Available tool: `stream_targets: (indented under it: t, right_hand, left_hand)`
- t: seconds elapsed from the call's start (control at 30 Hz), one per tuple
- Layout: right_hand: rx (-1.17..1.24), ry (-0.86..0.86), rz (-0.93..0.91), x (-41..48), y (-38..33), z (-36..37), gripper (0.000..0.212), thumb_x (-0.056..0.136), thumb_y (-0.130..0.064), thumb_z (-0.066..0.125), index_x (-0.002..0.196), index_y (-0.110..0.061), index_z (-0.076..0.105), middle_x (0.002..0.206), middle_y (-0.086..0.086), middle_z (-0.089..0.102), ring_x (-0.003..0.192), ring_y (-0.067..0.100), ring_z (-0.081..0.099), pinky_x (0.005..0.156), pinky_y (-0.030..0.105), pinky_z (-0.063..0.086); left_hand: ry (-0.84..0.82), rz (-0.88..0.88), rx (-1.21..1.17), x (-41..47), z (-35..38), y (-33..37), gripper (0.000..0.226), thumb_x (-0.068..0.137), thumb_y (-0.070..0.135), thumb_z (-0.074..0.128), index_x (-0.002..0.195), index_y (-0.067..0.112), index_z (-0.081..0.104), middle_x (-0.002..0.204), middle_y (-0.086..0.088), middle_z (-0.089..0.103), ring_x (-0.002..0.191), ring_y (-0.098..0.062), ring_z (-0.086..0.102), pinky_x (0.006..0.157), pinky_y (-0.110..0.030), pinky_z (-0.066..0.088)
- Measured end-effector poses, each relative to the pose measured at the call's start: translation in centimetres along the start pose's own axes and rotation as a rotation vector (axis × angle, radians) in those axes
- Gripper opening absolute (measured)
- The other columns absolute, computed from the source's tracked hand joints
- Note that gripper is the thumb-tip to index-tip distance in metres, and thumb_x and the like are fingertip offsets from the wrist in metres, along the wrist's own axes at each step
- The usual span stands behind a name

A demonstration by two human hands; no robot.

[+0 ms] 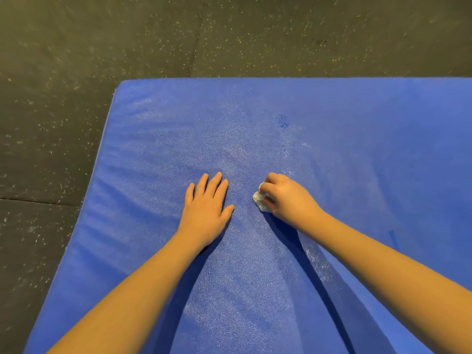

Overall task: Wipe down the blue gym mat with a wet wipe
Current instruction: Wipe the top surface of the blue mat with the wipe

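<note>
mat: blue foam, fine-grained, faint sheen | wipe: white, crumpled cloth-like | floor: dark speckled rubber, matt

Floor is dark, white-flecked, probably rubber gym tile, with a seam at 12 o'clock and another seam at 9 o'clock.

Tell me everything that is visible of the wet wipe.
The wipe is a small, whitish, crumpled wad that looks soft, like damp cloth. Only its left part shows. The rest is hidden under the right hand, whose curled fingers grip it. It rests on the mat, near the middle of the visible surface, apart from the flat left hand.
</note>
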State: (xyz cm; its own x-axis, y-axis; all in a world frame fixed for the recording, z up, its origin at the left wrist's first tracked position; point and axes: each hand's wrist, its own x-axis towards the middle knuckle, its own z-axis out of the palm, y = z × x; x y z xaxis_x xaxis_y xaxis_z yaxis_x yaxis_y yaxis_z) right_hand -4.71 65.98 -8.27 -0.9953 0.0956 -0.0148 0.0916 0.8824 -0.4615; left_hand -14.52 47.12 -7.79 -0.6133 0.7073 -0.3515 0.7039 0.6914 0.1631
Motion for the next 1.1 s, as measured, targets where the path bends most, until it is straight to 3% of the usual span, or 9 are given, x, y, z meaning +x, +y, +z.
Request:
stream_targets:
  t: [0.17, 0.3, 0.37, 0.5, 0.57, 0.67, 0.77, 0.97, 1.1]
  right_hand:
    - [0.042, 0.257, 0.303, 2.8, 0.8, 0.3, 0.012, 0.077, -0.004, 0.068, 0.069, 0.003, 0.062, 0.077, 0.017, 0.053, 0.063, 0.035, 0.051, 0.051, 0.037, 0.046]
    - [0.037, 0.038, -0.077, 0.8, -1.6, 1.3, 0.009, 0.077, -0.009, 0.072, 0.079, -0.005, 0.063, 0.085, 0.011, 0.058, 0.072, 0.030, 0.054, 0.050, 0.033, 0.045]
    - [-0.029, -0.025, -0.121, 1.4, -0.3, 0.3, 0.014, 0.073, -0.005, 0.074, 0.075, -0.010, 0.061, 0.080, 0.006, 0.055, 0.070, 0.027, 0.052, 0.044, 0.029, 0.041]
    - [-0.040, 0.249, 0.232, 4.9, 3.4, -0.9, 0.022, 0.068, 0.005, 0.070, 0.061, -0.005, 0.052, 0.069, 0.008, 0.042, 0.058, 0.028, 0.041, 0.043, 0.027, 0.028]
    - [-0.024, 0.266, 0.208, 4.9, 2.5, -0.4, 0.011, 0.072, 0.002, 0.065, 0.067, -0.001, 0.056, 0.071, 0.014, 0.048, 0.059, 0.032, 0.047, 0.043, 0.031, 0.034]
    - [-0.078, 0.118, -0.036, 2.8, 0.5, 0.7, 0.009, 0.085, -0.014, 0.056, 0.083, -0.006, 0.061, 0.084, 0.010, 0.055, 0.071, 0.029, 0.049, 0.046, 0.033, 0.044]
    - [-0.158, 0.002, -0.154, 2.2, 1.0, -0.7, 0.002, 0.084, -0.014, 0.061, 0.084, -0.011, 0.061, 0.089, 0.007, 0.055, 0.073, 0.025, 0.049, 0.043, 0.026, 0.033]
    - [-0.217, 0.016, 0.080, 6.6, 3.7, -2.7, 0.041, 0.068, 0.008, 0.069, 0.056, -0.009, 0.033, 0.067, 0.006, 0.029, 0.053, 0.023, 0.027, 0.044, 0.017, 0.011]
    - [-0.284, -0.054, 0.050, 5.7, 2.5, -1.3, 0.017, 0.083, 0.001, 0.058, 0.069, -0.006, 0.049, 0.081, 0.011, 0.041, 0.063, 0.028, 0.040, 0.043, 0.034, 0.031]
  left_hand:
    - [0.043, 0.035, -0.020, 0.1, 0.0, -0.3, 0.085, 0.081, 0.059, 0.008, 0.149, 0.013, 0.032, 0.159, -0.005, 0.021, 0.147, -0.031, 0.013, 0.116, -0.049, 0.010]
    - [0.099, 0.051, -0.035, 1.4, -0.1, -1.0, 0.079, 0.084, 0.056, 0.018, 0.146, 0.011, 0.039, 0.157, -0.008, 0.026, 0.145, -0.032, 0.021, 0.115, -0.052, 0.015]
    - [0.080, 0.034, -0.030, 2.0, -0.2, -1.4, 0.080, 0.084, 0.057, 0.016, 0.148, 0.013, 0.035, 0.159, -0.006, 0.023, 0.147, -0.030, 0.018, 0.115, -0.052, 0.013]
    - [0.085, 0.053, 0.027, 1.8, 0.1, -1.4, 0.069, 0.089, 0.050, 0.028, 0.140, 0.008, 0.048, 0.150, -0.012, 0.040, 0.138, -0.036, 0.037, 0.107, -0.059, 0.030]
    - [0.122, 0.083, 0.045, 1.9, 0.1, -1.6, 0.065, 0.089, 0.048, 0.034, 0.134, 0.006, 0.054, 0.143, -0.014, 0.048, 0.131, -0.039, 0.046, 0.100, -0.060, 0.036]
    - [0.137, 0.103, 0.019, 3.1, -0.6, -2.3, 0.068, 0.089, 0.051, 0.030, 0.138, 0.008, 0.050, 0.148, -0.013, 0.043, 0.136, -0.037, 0.038, 0.107, -0.056, 0.029]
    - [0.133, 0.070, 0.016, 4.8, -1.3, -2.6, 0.080, 0.085, 0.059, 0.015, 0.149, 0.014, 0.034, 0.158, -0.007, 0.024, 0.146, -0.032, 0.018, 0.115, -0.052, 0.014]
    - [0.162, 0.046, 0.000, 6.8, -1.1, -2.4, 0.080, 0.085, 0.059, 0.015, 0.148, 0.013, 0.035, 0.158, -0.009, 0.025, 0.146, -0.033, 0.018, 0.115, -0.054, 0.012]
    - [0.149, 0.023, 0.007, 8.1, -1.0, -2.3, 0.079, 0.087, 0.059, 0.012, 0.150, 0.015, 0.031, 0.160, -0.007, 0.019, 0.147, -0.031, 0.013, 0.115, -0.055, 0.008]
